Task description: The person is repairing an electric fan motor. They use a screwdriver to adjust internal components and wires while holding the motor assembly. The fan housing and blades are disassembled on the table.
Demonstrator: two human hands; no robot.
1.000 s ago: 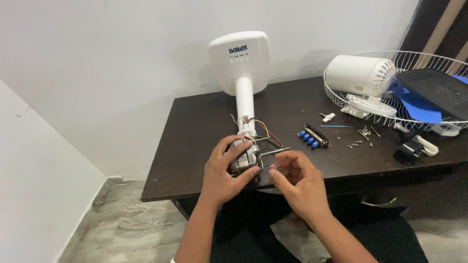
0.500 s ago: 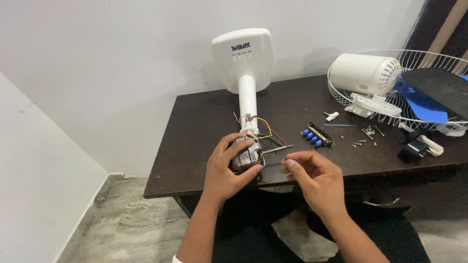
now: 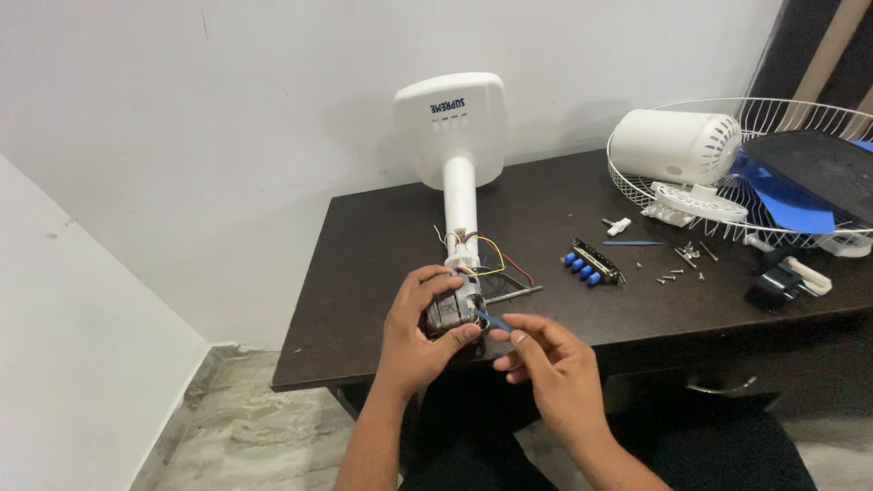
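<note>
My left hand (image 3: 420, 329) grips a small metal fan motor (image 3: 452, 309) at the near edge of the dark table (image 3: 382, 255). Coloured wires (image 3: 486, 255) run from the motor to the white fan stand (image 3: 457, 155), which lies on the table with its square base upright against the wall. A steel shaft (image 3: 514, 294) sticks out of the motor to the right. My right hand (image 3: 546, 359) pinches a thin blue tool (image 3: 492, 319) whose tip touches the motor's near face.
A blue push-button switch block (image 3: 589, 263) lies mid-table, with loose screws (image 3: 682, 262) to its right. At the far right sit a wire fan guard (image 3: 800, 173) holding a white motor housing (image 3: 675, 145), blue blades (image 3: 782, 195) and a black plate (image 3: 823, 164). A small black part (image 3: 771, 289) lies near the edge.
My right hand has drawn back from the shaft and now brings a thin blue tool up to the motor. My left hand has kept its grip on the motor.
</note>
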